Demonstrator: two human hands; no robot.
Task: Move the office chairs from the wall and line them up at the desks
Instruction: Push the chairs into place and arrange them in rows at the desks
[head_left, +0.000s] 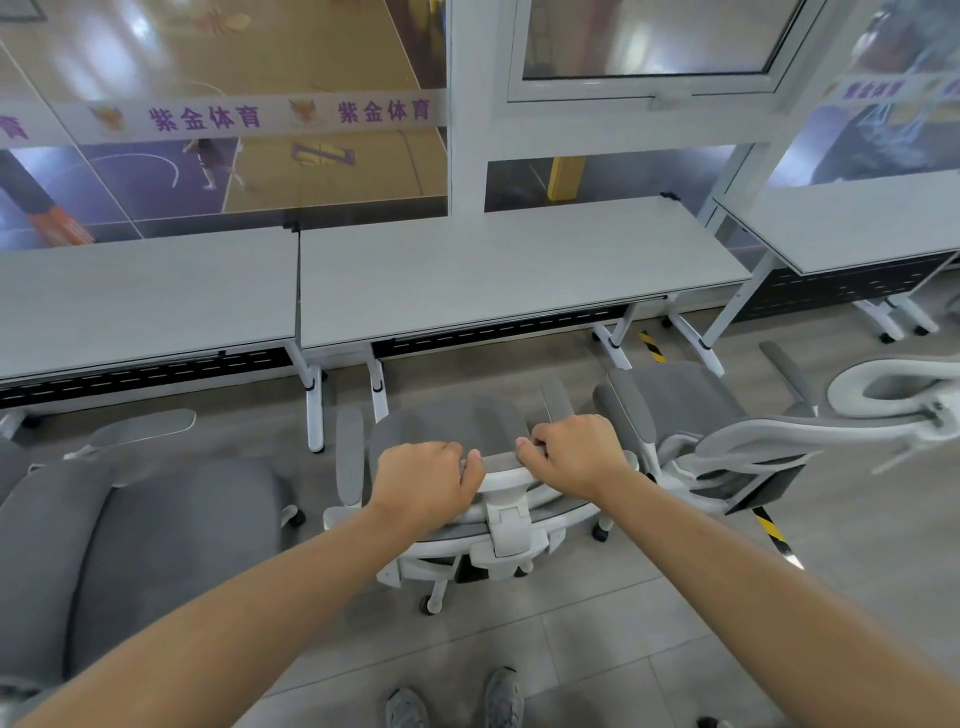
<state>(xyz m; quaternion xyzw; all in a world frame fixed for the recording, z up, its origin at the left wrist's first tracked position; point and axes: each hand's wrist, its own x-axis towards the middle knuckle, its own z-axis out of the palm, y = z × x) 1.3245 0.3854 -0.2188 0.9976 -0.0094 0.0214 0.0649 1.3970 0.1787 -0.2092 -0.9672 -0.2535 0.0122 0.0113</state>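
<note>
From my remote seat I look down over two bare forearms. My left hand (423, 480) and right hand (574, 452) both curl over the top edge of a grey office chair (452, 431), fingers wrapped on its white backrest frame — a firm two-handed hold. The chair faces the middle desk (519, 270), its seat near the desk's front edge but not yet tucked under. Another chair (691, 405) sits just beside it on the right, armrests nearly touching; pushing forward off-line could knock them together or catch the desk leg (378, 387). A third chair (135, 545) at left is cut off by the frame, and most casters are hidden beneath the seat.
</note>
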